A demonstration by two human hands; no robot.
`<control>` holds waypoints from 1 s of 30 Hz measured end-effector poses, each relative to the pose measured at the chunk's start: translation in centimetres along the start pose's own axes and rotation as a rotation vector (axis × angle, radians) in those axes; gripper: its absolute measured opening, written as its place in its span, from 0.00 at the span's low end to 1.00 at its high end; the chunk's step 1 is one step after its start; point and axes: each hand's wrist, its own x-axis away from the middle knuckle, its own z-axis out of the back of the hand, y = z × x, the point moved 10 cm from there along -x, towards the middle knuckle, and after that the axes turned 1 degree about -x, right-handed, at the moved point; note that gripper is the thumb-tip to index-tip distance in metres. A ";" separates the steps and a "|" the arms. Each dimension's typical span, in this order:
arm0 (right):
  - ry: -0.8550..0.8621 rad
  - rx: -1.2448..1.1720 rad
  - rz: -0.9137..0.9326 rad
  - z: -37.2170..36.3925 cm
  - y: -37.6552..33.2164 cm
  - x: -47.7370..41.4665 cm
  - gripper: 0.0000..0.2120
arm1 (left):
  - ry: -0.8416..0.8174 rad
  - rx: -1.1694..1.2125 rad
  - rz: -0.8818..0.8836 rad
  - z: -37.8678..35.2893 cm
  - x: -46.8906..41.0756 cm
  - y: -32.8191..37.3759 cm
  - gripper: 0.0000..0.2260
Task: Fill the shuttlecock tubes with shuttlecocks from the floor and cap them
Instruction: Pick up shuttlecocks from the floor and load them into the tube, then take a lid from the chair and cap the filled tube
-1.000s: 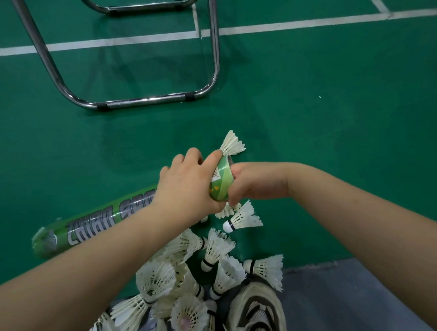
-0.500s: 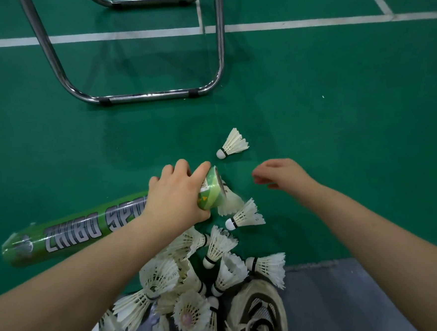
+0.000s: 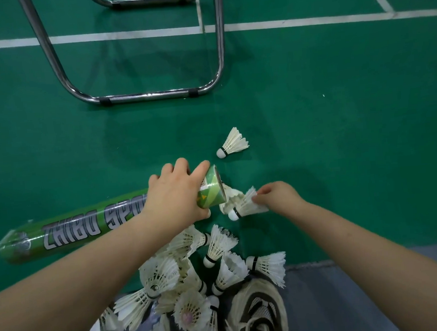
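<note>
Two hands work: the left hand (image 3: 174, 194) grips the green tube (image 3: 87, 223) near its open end. The right hand (image 3: 276, 196) pinches a shuttlecock (image 3: 246, 206) by its feathers.

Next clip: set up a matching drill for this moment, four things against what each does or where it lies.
1 left hand
2 right hand
3 lone shuttlecock
4 shoe

a alone on the green floor
b grips the green tube
c beside the shuttlecock pile
d pinches a shuttlecock by its feathers

Pairs: 1-b, 2-d, 3-a, 4-c
</note>
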 end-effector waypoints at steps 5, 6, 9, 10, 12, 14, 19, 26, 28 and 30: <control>0.224 -0.393 0.219 6.3 -2.9 1.4 0.08 | 0.011 0.002 0.021 0.5 -0.1 -0.6 0.41; 0.244 -0.453 0.290 7.1 -3.7 2.1 0.12 | 0.017 0.006 0.024 0.6 -0.1 -0.7 0.40; 0.261 -0.525 0.460 7.9 -6.3 4.0 0.15 | 0.032 0.014 0.027 1.0 -0.1 -0.7 0.40; 0.264 -0.540 0.496 7.9 -7.2 4.5 0.14 | 0.039 0.017 0.027 1.1 -0.1 -0.6 0.40; 0.269 -0.532 0.539 7.6 -8.6 5.4 0.13 | 0.051 0.035 0.029 1.6 -0.1 -0.6 0.40; 0.252 -0.475 0.574 6.7 -10.1 6.3 0.13 | 0.059 0.071 0.032 2.1 -0.1 -0.6 0.40; -0.050 -0.396 0.601 2.8 -14.4 7.4 0.10 | 0.113 0.183 0.039 4.1 -0.3 -1.0 0.39; -0.453 -0.209 0.591 -0.1 -18.0 8.2 0.27 | 0.143 0.192 0.001 6.4 0.1 -2.6 0.40; -0.468 -0.126 0.576 -0.3 -19.3 8.2 0.20 | 0.152 0.218 0.005 7.2 0.3 -3.2 0.40; -0.474 -0.012 0.561 -0.5 -21.1 8.7 0.08 | 0.169 0.263 -0.001 8.3 0.5 -3.7 0.41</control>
